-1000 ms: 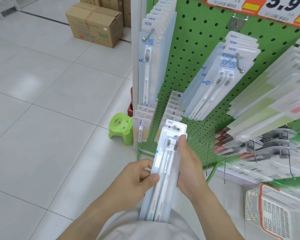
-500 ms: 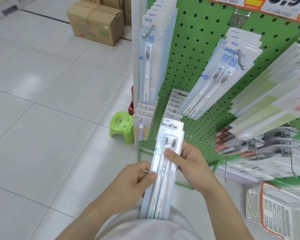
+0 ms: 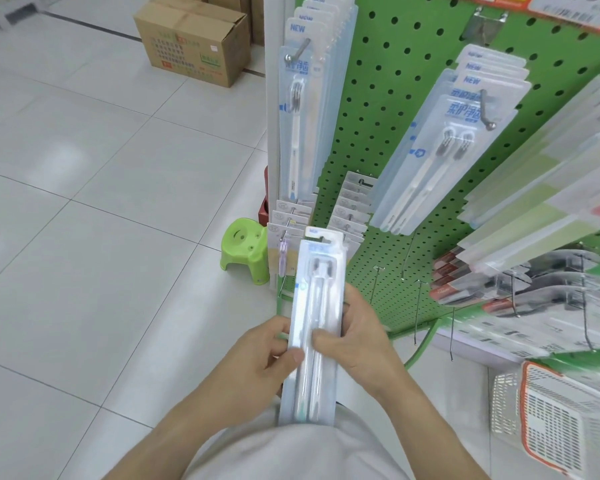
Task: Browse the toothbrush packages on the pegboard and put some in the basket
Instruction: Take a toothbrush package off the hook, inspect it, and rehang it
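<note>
Head view: a twin-toothbrush blister pack point(image 3: 317, 323) is held upright in front of the torso, below the green pegboard point(image 3: 395, 98). The left hand point(image 3: 257, 362) grips its left edge, thumb across the front; the right hand point(image 3: 355, 337) grips its right edge, thumb pressed on the front. More toothbrush packages point(image 3: 444, 143) hang from pegs. An orange-rimmed white basket point(image 3: 561, 417) stands at lower right, well apart from the pack.
</note>
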